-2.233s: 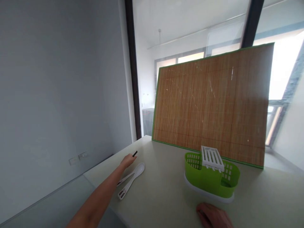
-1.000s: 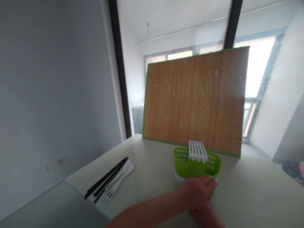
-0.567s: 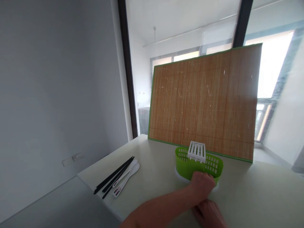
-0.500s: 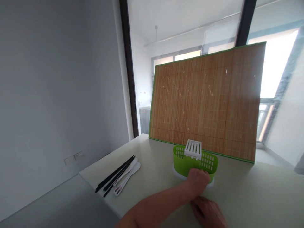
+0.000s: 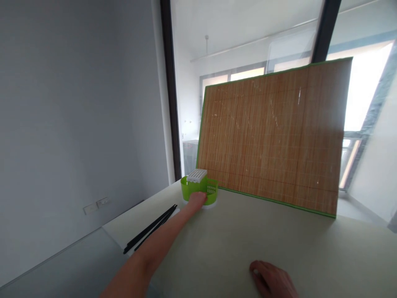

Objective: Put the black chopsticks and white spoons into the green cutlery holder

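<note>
A green perforated basket (image 5: 190, 191) with a white slatted piece (image 5: 197, 175) on top stands at the far left part of the table. My left hand (image 5: 197, 200) reaches to its near wall, with the fingers wrapped over the rim. Black chopsticks (image 5: 150, 229) lie at the left side of the table. My left forearm passes over their near end and hides most of the white spoons beside them. My right hand (image 5: 269, 278) rests on the table near the front, away from the basket, its fingers curled together and nothing visible in them.
A large bamboo mat (image 5: 269, 136) with green edging stands upright along the back of the white table (image 5: 235, 240), in front of a glass window. A grey wall (image 5: 77, 103) with sockets is on the left.
The green basket has moved left and farther back with my left hand on it. My left forearm now covers the spoons. My right hand has stayed in about the same place.
</note>
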`<state>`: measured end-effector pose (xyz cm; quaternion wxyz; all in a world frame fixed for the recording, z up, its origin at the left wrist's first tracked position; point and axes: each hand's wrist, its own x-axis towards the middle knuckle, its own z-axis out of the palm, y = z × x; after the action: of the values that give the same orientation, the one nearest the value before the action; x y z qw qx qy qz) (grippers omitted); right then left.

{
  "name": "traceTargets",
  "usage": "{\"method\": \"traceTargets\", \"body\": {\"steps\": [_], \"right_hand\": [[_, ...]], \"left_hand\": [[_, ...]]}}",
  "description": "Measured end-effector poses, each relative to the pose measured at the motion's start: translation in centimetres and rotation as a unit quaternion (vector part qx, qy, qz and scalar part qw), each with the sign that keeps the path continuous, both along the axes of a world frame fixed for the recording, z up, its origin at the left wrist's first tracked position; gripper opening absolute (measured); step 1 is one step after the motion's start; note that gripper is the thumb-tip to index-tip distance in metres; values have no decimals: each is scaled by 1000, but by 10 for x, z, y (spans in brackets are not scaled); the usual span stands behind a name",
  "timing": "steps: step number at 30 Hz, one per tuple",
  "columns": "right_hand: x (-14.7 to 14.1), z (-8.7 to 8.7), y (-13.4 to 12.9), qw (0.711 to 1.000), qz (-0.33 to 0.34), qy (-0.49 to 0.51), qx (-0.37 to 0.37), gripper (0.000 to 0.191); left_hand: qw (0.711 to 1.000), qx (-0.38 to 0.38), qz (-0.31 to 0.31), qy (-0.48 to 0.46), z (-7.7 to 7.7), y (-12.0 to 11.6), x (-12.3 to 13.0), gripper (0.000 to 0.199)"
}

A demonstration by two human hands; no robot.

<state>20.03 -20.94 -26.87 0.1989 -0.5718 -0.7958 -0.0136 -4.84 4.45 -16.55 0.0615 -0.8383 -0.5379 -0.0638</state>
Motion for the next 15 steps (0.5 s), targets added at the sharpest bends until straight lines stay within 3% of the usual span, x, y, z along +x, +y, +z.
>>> {"method": "traceTargets", "body": {"steps": [8,15], "right_hand": [[0,-1,0,1000,-4,0,3,19],[3,-2,1,1000,-4,10,3,19]], "left_hand": [[994,20,107,6,1,31,-84,30],[993,51,108,-1,-1,22,-111,27]]}}
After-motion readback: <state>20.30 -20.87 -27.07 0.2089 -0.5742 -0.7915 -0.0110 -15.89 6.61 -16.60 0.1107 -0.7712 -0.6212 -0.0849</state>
